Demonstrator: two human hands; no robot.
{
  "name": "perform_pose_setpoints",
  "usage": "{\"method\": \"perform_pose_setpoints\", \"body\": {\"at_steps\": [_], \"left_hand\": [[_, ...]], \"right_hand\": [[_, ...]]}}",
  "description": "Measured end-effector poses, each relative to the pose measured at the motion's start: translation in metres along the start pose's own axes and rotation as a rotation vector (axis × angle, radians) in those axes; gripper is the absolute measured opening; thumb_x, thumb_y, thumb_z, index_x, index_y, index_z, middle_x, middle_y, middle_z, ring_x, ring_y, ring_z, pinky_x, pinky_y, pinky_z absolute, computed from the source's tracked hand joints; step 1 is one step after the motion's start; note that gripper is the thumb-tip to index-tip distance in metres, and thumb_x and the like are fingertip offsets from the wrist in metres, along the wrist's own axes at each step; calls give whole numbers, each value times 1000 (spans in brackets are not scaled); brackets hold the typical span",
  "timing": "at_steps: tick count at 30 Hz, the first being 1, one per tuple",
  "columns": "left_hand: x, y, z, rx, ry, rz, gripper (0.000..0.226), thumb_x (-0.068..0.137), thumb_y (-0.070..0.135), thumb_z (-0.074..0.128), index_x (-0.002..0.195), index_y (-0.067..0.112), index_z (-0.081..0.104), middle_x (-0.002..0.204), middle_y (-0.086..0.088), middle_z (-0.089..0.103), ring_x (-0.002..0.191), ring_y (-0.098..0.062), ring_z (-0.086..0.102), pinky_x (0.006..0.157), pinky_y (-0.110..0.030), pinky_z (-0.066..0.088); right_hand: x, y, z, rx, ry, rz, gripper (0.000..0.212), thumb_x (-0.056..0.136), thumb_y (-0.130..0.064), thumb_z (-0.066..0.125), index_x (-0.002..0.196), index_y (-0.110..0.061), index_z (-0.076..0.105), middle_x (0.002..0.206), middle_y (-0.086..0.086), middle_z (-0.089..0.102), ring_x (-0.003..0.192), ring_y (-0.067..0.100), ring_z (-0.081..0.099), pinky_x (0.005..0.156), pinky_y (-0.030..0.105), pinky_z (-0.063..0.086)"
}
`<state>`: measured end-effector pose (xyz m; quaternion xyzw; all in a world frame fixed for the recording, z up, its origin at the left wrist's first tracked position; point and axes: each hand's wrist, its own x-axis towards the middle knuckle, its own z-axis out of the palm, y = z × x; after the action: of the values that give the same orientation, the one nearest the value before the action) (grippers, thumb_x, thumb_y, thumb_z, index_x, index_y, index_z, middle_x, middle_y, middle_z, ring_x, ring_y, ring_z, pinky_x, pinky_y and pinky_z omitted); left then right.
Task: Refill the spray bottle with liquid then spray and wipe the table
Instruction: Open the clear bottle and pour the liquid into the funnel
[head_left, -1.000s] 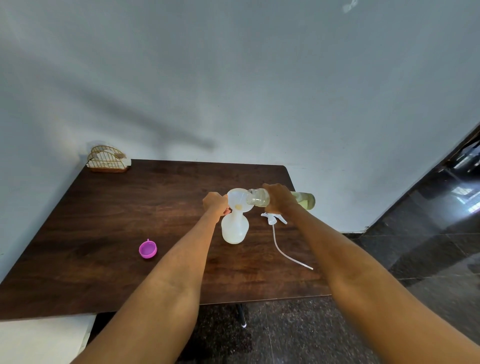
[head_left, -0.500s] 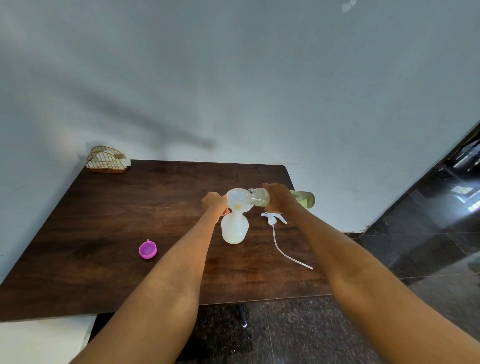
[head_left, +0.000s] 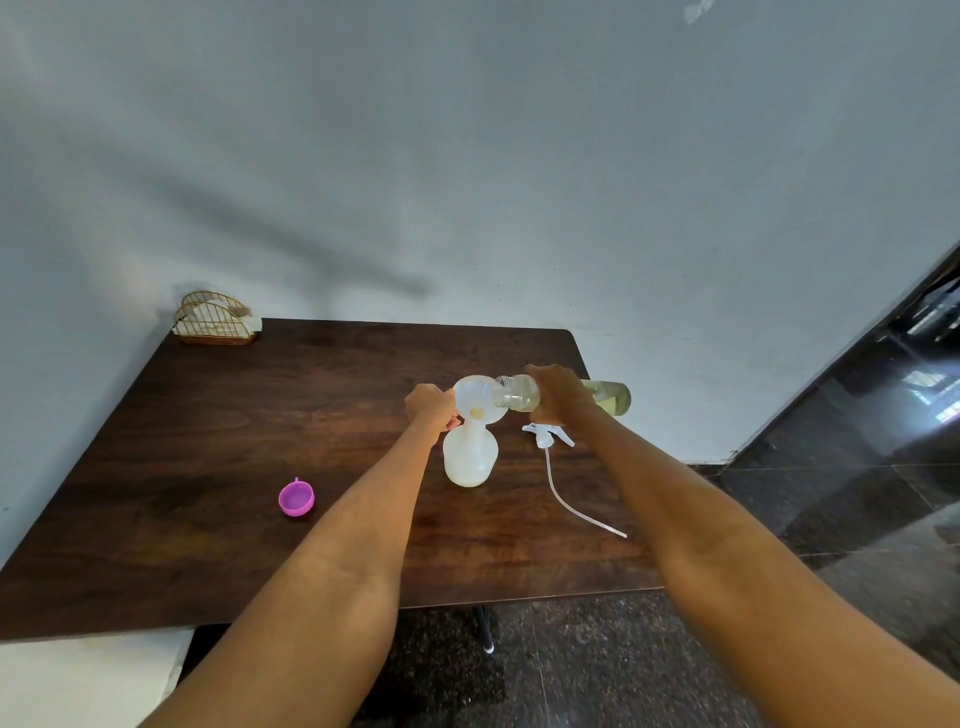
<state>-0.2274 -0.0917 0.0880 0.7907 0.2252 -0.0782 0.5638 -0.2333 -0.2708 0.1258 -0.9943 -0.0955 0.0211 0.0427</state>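
- The spray bottle (head_left: 470, 460) is standing upright near the middle of the counter (head_left: 208, 441), with a white funnel (head_left: 477, 404) sitting in its neck.
- The left hand (head_left: 428, 408) is gripping the funnel's left edge with curled fingers.
- The right hand (head_left: 558, 397) is holding a clear refill bottle (head_left: 519, 393) on its side, fingers wrapped around it, mouth over the funnel.
- The spray head (head_left: 545, 435) with its tube is lying just right of the spray bottle.
- A pink cap (head_left: 296, 498) is lying well to its left.

Two bare forearms reach forward, converging over a table. The left hand (head_left: 429, 406) has its fingers curled, gripping a funnel's rim. The right hand (head_left: 558, 392), knuckles up, grips a clear bottle tipped sideways.
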Motion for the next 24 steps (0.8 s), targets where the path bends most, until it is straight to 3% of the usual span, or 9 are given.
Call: {"method": "perform_pose_setpoints", "body": {"at_steps": [6, 15, 19, 24], "left_hand": [[-5, 2, -1, -19, -8, -6, 25, 95, 16, 53, 112, 0, 61, 109, -19, 66, 94, -26, 69, 60, -19, 51], [-4, 0, 0, -13, -6, 4, 25, 95, 16, 53, 113, 0, 61, 109, -19, 66, 83, -23, 66, 59, -19, 51], [-5, 0, 0, -23, -5, 5, 25, 95, 15, 53, 113, 0, 61, 110, -19, 66, 94, -26, 69, 59, -19, 51], [-7, 1, -1, -26, 1, -2, 26, 96, 15, 52, 115, 0, 61, 109, -19, 66, 94, -25, 69, 58, -18, 50]], "right_hand": [[0, 1, 0, 18, 3, 5, 43, 68, -15, 74, 106, -7, 57, 102, 12, 68, 94, 31, 64, 83, 36, 50], [0, -1, 1, 10, -5, 8, 45, 66, -17, 75, 107, -9, 57, 101, 10, 69, 94, 30, 65, 82, 36, 49], [0, -1, 1, 2, -4, 7, 46, 66, -17, 75, 107, -9, 57, 102, 10, 69, 94, 31, 65, 82, 36, 49], [0, 0, 1, 7, 3, -2, 47, 67, -19, 76, 108, -9, 57, 102, 11, 69, 95, 30, 65, 83, 36, 50]]}}
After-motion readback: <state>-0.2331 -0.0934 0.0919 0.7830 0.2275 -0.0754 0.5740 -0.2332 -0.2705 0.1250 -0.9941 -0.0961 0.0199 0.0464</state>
